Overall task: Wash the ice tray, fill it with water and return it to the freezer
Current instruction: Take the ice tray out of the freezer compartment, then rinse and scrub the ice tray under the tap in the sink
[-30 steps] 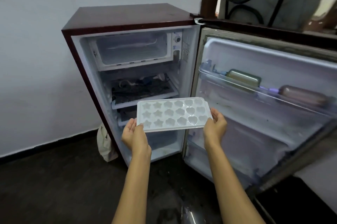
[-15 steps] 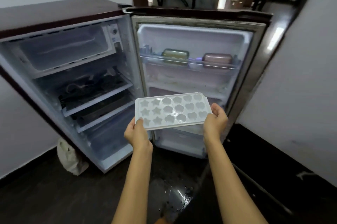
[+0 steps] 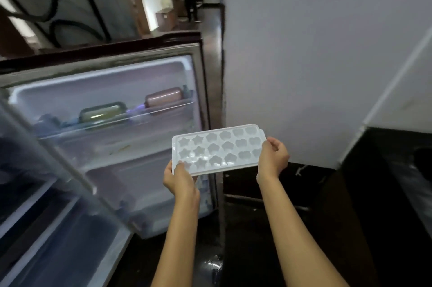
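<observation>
The ice tray [image 3: 218, 149] is gripped at its short ends: the left hand [image 3: 180, 178] is curled round the near-left corner, thumb on top, and the right hand [image 3: 272, 158] is curled round the right edge. The white plastic tray, moulded with star and rounded hollows, is held level in front of the open fridge door [image 3: 112, 137], whose shelf [image 3: 121, 120] carries a green container [image 3: 102, 112] and a pink container [image 3: 163, 97]. A white wall [image 3: 304, 64] stands behind.

One head-worn wide-angle view looks forward and down, close over the open fridge door [image 3: 105, 111].
</observation>
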Available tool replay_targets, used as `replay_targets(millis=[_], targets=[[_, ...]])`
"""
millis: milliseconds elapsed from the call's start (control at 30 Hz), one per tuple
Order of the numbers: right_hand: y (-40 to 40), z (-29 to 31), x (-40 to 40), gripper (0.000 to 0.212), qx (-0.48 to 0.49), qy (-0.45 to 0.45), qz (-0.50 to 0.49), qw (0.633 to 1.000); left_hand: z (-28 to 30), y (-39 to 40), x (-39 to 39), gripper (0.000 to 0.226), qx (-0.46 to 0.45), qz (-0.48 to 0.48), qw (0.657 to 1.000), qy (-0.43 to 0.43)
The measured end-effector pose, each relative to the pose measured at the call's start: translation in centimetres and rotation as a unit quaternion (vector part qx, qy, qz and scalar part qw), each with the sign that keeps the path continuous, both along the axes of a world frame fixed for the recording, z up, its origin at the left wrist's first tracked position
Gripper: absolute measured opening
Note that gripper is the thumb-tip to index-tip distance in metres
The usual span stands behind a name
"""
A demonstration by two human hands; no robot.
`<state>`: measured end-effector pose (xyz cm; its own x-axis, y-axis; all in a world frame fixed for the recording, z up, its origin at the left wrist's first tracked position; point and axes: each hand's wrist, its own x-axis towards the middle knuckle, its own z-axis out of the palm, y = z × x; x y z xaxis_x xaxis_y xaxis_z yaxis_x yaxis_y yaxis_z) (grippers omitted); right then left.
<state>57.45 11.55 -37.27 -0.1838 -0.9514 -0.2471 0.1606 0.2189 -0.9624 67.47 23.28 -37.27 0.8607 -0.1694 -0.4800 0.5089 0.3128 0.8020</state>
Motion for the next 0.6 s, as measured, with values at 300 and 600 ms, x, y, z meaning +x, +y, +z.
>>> replay_targets(millis=[300,600], targets=[[-5.2,-1.4,-11.1,0.020,0.012,-0.035,-0.191,0.981,-1.7,-10.3,-6.2,0.032,0.001,-0.187,0.982,0.013],[-8.8,0.1,-25.3,0.020,-0.003,-0.056,-0.328,0.943,0.1,-18.3,-19.5,0.028,-0.011,-0.337,0.941,0.033]])
